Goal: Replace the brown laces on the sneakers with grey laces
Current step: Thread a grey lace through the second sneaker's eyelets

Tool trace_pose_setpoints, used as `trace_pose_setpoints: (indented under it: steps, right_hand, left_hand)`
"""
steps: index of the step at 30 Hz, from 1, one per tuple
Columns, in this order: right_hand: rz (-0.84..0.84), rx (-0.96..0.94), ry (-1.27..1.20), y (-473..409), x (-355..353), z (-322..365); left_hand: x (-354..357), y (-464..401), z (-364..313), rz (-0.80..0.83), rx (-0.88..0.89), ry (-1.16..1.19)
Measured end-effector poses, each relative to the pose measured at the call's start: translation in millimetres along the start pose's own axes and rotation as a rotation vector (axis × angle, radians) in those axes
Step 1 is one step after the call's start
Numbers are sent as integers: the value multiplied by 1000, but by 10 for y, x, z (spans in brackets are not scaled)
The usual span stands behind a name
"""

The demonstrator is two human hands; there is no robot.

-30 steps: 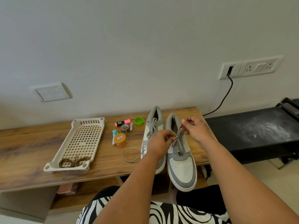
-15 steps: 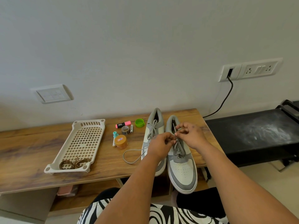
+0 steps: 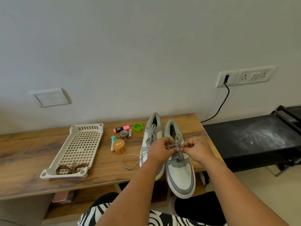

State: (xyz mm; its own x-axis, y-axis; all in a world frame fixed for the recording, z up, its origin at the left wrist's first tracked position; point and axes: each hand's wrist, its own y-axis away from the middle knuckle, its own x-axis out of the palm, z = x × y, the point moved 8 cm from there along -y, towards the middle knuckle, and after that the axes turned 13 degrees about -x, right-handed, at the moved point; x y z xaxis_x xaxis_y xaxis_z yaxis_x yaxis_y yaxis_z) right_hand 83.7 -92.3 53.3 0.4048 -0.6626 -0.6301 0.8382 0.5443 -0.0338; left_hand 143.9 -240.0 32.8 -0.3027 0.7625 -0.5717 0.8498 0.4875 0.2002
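Observation:
Two grey-and-white sneakers stand side by side on the wooden table, toes toward me. The left sneaker [image 3: 150,137] has grey laces, and one loose grey lace end [image 3: 130,161] loops onto the table. Over the right sneaker [image 3: 180,173], my left hand [image 3: 158,151] and my right hand [image 3: 197,149] each pinch a part of its grey lace [image 3: 172,146] above the eyelets. The brown laces [image 3: 71,168] lie coiled in the near end of a cream perforated tray [image 3: 81,144].
Between tray and sneakers lie a pink highlighter [image 3: 121,129], a green cap [image 3: 138,127], a tape roll [image 3: 123,134], a small orange jar [image 3: 119,146] and a teal-capped tube [image 3: 113,139]. A black bench [image 3: 254,141] stands right of the table. A black cable [image 3: 221,105] hangs from the wall socket.
My right hand has come down from near the shoe's collar toward the left hand. Both now hold the grey lace low over the eyelets.

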Motion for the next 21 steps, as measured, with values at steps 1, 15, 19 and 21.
trace_pose_setpoints:
  steps: [1, 15, 19, 21]
  right_hand:
    - [-7, 9, 16, 25, 11, -11]
    - [-221, 202, 110, 197, 261, 27]
    - [-252, 228, 68, 209, 292, 26]
    - [-239, 235, 36, 191, 312, 16]
  left_hand:
    - [-4, -14, 1, 3, -13, 18]
    - [-15, -33, 27, 45, -59, 0]
    - [-22, -28, 15, 25, -69, -40]
    - [-19, -30, 6, 9, -78, -32]
